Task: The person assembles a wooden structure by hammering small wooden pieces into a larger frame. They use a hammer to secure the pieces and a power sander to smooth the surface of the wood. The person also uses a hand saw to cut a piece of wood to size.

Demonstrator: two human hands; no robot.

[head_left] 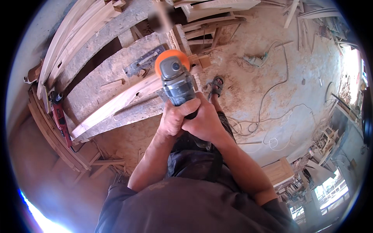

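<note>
An angle grinder with a grey head and an orange disc is in front of me. My left hand is closed around its body from the left side. From the right, my right hand is wrapped around the rear of the same grinder, touching my left hand. Under and beside the grinder's head lies a long pale piece of wood on the workbench. Whether the disc touches the wood cannot be made out.
A metal-bodied tool and a wood offcut lie on the bench. A red power tool rests at its left end. Curved boards are stacked behind. On the floor at right are a green power tool and a looping cord.
</note>
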